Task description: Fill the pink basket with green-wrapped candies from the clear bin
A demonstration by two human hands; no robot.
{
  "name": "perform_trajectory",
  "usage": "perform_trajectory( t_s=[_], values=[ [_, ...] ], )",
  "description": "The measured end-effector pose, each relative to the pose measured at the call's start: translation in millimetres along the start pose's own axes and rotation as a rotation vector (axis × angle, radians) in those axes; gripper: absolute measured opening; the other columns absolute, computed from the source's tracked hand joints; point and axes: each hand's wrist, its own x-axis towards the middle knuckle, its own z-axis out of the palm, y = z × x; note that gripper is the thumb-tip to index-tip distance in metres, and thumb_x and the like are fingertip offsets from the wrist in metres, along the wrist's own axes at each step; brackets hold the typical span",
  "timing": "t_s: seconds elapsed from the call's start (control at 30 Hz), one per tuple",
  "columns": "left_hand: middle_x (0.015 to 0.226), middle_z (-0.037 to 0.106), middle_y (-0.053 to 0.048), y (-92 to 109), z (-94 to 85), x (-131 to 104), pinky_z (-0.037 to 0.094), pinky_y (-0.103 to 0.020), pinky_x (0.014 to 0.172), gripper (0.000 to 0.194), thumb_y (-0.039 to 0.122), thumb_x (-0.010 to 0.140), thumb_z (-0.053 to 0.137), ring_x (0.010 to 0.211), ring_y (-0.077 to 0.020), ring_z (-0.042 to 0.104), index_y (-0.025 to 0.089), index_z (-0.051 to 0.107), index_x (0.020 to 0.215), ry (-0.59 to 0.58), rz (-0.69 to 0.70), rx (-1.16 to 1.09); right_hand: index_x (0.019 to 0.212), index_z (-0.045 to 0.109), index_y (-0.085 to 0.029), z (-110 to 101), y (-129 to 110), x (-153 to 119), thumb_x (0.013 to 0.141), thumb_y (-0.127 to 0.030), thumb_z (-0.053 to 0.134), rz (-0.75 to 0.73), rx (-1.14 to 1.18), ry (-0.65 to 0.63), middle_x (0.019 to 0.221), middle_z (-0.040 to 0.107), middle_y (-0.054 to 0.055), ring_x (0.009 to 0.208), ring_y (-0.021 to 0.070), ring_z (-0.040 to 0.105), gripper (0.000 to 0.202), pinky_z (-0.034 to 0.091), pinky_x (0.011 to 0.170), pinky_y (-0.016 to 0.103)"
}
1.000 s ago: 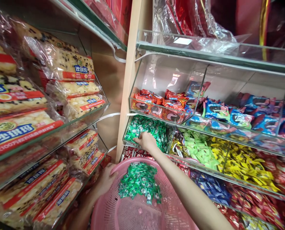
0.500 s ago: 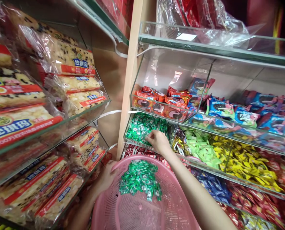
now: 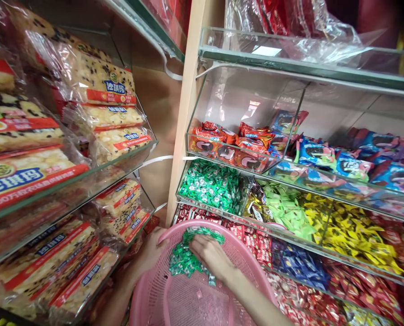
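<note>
A pink plastic basket (image 3: 154, 290) with mesh sides is tilted toward the shelves, and my left hand (image 3: 153, 249) grips its rim on the left. Small green-wrapped candies (image 3: 182, 261) lie heaped at the basket's far end. Down in that heap is my right hand (image 3: 208, 254), its fingers curled over candies and its fingertips partly hidden. Beyond the basket, a clear shelf bin holds a pile of the same green candies (image 3: 211, 184). Both forearms come in from below.
Packaged sachima bars (image 3: 110, 88) fill the shelves at left. On the right, clear bins hold red packets (image 3: 252, 142), blue packets (image 3: 315, 154), light green candies (image 3: 286, 208) and yellow candies (image 3: 351, 228). A wooden post (image 3: 183, 113) separates the two units; glass shelf edges jut out.
My right hand has come down from the green candy bin into the basket's heap of green candies. The left hand stays on the basket rim.
</note>
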Motion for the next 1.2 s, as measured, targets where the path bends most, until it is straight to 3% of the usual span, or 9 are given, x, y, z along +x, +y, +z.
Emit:
perform_trajectory(
  t_s=[0.37,0.53,0.73,1.2],
  values=[
    [0.082,0.059,-0.004,8.3,-1.0,0.9,0.045,-0.032,0.078,0.019,0.02,0.075,0.044,0.082,-0.0208,0.058,0.015,0.062,0.078,-0.024,-0.012,-0.002,0.083,0.055,-0.02,34.7,8.9,-7.3,0.094,-0.019,0.037,0.027,-0.121,-0.056,0.08,0.058,0.0,0.076,0.0135,0.055,0.022,0.037,0.069,0.025],
    [0.082,0.059,-0.005,9.0,-0.5,1.0,0.044,-0.032,0.079,0.019,0.019,0.076,0.044,0.083,-0.021,0.058,0.015,0.062,0.078,-0.018,-0.011,0.003,0.087,0.056,-0.02,32.3,7.9,-9.3,0.093,-0.02,0.041,0.07,-0.158,-0.026,0.083,0.058,0.001,0.08,0.0154,0.054,0.016,0.037,0.069,0.027],
    [0.083,0.061,-0.005,7.1,0.1,0.1,0.045,-0.033,0.079,0.02,0.018,0.075,0.045,0.083,-0.0212,0.059,0.014,0.064,0.081,0.0,-0.001,-0.014,0.081,0.054,-0.02,24.3,-3.7,-10.7,0.092,-0.023,0.043,0.02,-0.17,-0.031,0.079,0.057,0.0,0.075,0.0152,0.053,0.015,0.037,0.067,0.028],
    [0.087,0.064,-0.007,-2.7,1.0,1.2,0.045,-0.033,0.08,0.021,0.022,0.076,0.047,0.085,-0.0221,0.06,0.014,0.064,0.086,-0.002,-0.016,0.008,0.078,0.052,-0.02,51.2,3.1,-1.3,0.091,-0.021,0.046,-0.023,-0.226,-0.039,0.077,0.057,0.0,0.075,0.0157,0.053,0.014,0.037,0.067,0.029]
  ],
)
